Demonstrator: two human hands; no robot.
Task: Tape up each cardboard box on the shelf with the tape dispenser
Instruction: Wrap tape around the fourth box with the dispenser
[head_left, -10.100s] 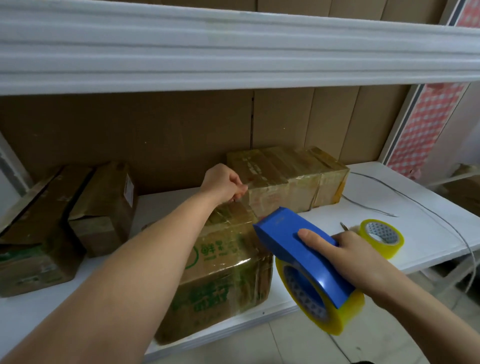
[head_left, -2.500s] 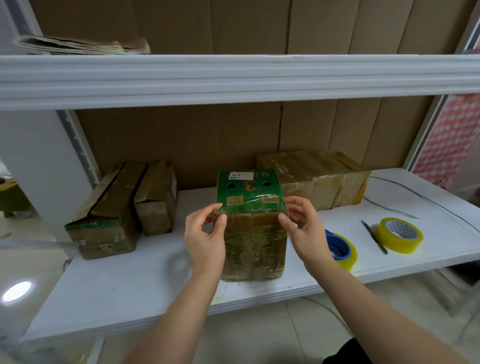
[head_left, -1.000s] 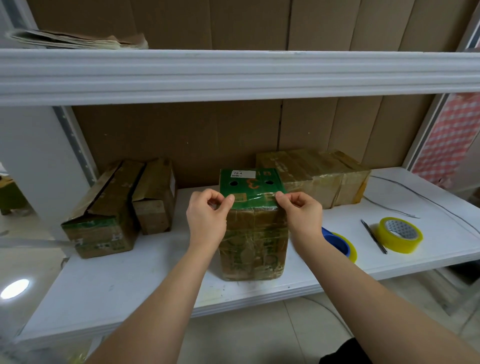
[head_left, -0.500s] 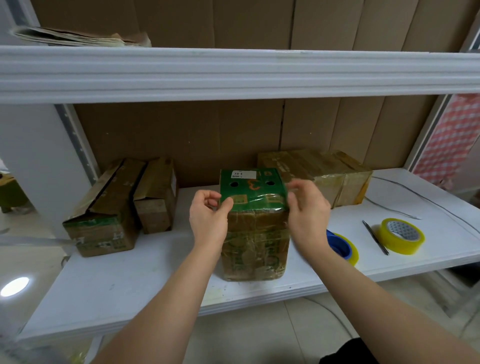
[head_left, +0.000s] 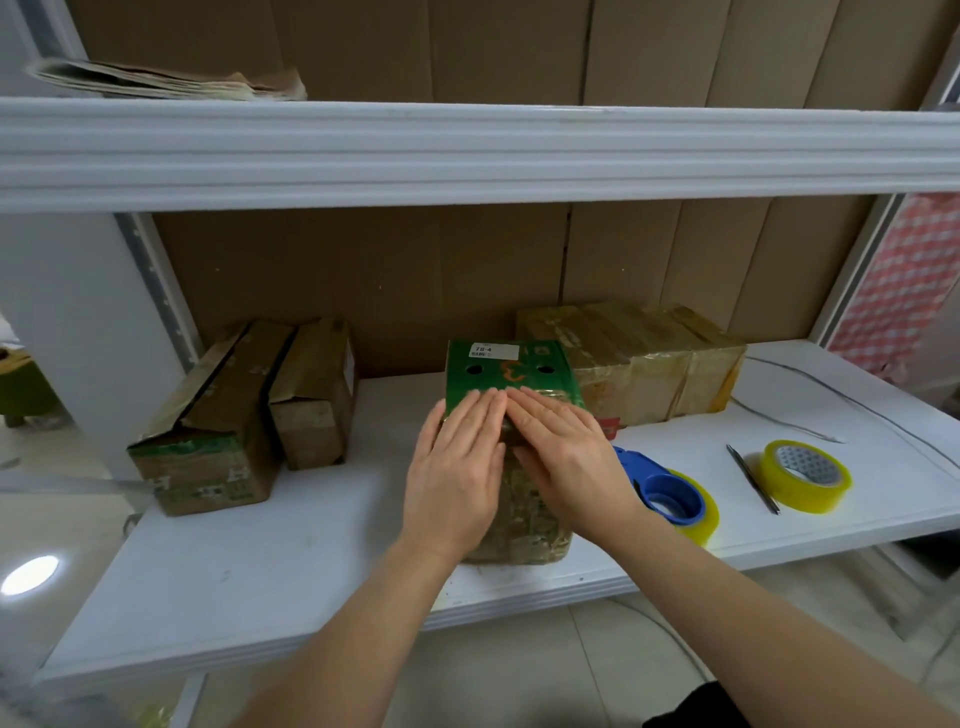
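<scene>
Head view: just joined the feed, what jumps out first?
Both hands lie flat, side by side, on the green-topped box at the shelf's front middle: left hand, right hand. Right of it sit the blue tape dispenser and a yellow tape roll; two untaped-looking boxes stand at left.

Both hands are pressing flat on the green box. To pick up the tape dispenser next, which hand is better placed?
Probably the right hand. The tape dispenser lies on the shelf just to its right, close to that wrist. The left hand is on the far side of the green box and would have to cross over.
</scene>
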